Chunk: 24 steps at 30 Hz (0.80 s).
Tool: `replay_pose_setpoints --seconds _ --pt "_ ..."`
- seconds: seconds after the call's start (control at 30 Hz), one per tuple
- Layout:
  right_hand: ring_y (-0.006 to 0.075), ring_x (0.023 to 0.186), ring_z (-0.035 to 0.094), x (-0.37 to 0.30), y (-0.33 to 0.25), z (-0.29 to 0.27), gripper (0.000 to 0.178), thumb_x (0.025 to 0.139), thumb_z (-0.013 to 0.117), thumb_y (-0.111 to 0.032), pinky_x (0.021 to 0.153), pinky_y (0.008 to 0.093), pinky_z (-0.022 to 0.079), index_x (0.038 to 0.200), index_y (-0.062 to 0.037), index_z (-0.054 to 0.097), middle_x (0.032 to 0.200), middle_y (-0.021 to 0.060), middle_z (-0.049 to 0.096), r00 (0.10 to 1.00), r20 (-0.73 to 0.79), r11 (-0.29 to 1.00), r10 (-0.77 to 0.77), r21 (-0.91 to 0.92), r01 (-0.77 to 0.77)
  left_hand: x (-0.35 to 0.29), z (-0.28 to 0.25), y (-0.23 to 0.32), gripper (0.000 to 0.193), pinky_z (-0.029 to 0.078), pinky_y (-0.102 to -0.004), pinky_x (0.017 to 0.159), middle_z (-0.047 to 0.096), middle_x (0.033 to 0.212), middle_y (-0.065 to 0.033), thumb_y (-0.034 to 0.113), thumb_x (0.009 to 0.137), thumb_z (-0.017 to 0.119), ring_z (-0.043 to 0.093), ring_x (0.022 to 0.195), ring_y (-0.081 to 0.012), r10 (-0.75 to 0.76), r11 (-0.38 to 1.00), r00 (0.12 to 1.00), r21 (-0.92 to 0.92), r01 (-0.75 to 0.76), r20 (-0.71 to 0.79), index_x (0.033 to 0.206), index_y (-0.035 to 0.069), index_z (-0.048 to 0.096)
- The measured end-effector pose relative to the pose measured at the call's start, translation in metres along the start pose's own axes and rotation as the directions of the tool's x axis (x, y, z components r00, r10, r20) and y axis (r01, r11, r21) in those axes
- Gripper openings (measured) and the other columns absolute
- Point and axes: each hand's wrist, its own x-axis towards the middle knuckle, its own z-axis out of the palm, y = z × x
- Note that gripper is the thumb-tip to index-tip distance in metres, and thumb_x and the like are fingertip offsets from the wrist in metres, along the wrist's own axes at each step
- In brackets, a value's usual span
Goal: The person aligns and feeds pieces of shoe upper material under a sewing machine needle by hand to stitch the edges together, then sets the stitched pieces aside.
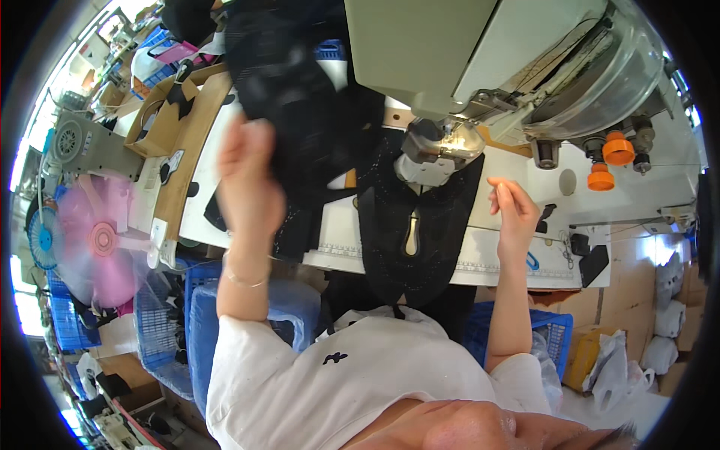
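A black shaped fabric piece (386,247) with a narrow slot lies under the sewing head (427,161) of a sewing machine, its rounded end toward me. My left hand (251,169) is raised on the left, smeared by motion, so its fingers are unclear. It is beside a dark, blurred mass of black fabric (300,112); whether it grips that fabric cannot be made out. My right hand (514,214) hovers above the table to the right of the fabric piece, apart from it. Its fingers are curled together in a pinch; anything between them is too small to see.
A ruler strip (341,251) runs along the near edge of the white table. Orange knobs (619,148) hang from the machine at right. A cardboard box (159,116) and pink fan (101,240) stand left. Blue baskets (161,330) flank me below the table.
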Motion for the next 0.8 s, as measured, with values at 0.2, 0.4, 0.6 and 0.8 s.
replay_pose_setpoints --seconds 0.2,0.4,0.6,0.8 --pt "0.0034 0.063 0.049 -0.043 0.026 0.004 0.018 0.096 0.060 -0.012 0.058 0.0183 0.040 0.101 0.0004 0.073 0.075 -0.0003 0.061 0.975 0.086 0.978 0.206 0.009 -0.207 0.067 -0.088 0.078 0.036 0.053 -0.0271 0.090 0.067 0.118 -0.0136 0.014 0.101 0.052 0.067 0.102 -0.0174 -0.118 0.881 0.992 0.465 0.084 0.046 0.132 -0.004 0.056" --pt "0.0037 0.065 0.052 -0.057 0.029 0.023 0.019 0.096 0.061 -0.013 0.058 0.0187 0.041 0.102 0.0003 0.073 0.076 0.0000 0.062 0.941 0.202 0.960 0.270 0.012 -0.279 0.124 -0.227 -0.018 0.032 0.048 -0.0320 0.088 0.071 0.105 -0.0086 0.022 0.095 0.062 0.066 0.093 -0.0235 -0.160 0.126 0.981 0.988 -0.087 0.107 0.123 0.009 0.067" --pt "0.0064 0.071 0.058 -0.071 0.050 0.017 0.018 0.096 0.061 -0.012 0.062 0.0207 0.045 0.101 0.0008 0.073 0.082 0.0029 0.067 0.953 0.117 0.959 0.278 -0.095 -0.268 0.003 -0.039 0.027 0.005 0.044 -0.0386 0.067 0.063 0.082 -0.0063 0.003 0.082 0.070 0.056 0.073 -0.0219 0.380 0.204 0.776 0.773 -0.601 0.503 0.077 0.003 0.071" --pt "0.0063 0.069 0.058 -0.073 0.048 0.033 0.017 0.094 0.064 -0.014 0.062 0.0214 0.044 0.100 -0.0012 0.073 0.079 0.0023 0.067 0.964 0.057 0.963 0.258 -0.096 -0.252 -0.095 0.016 0.095 0.040 0.042 -0.0432 0.095 0.064 0.091 -0.0014 0.044 0.092 0.061 0.059 0.088 -0.0248 0.580 0.814 0.608 -0.396 -0.424 0.542 0.113 0.010 0.063"
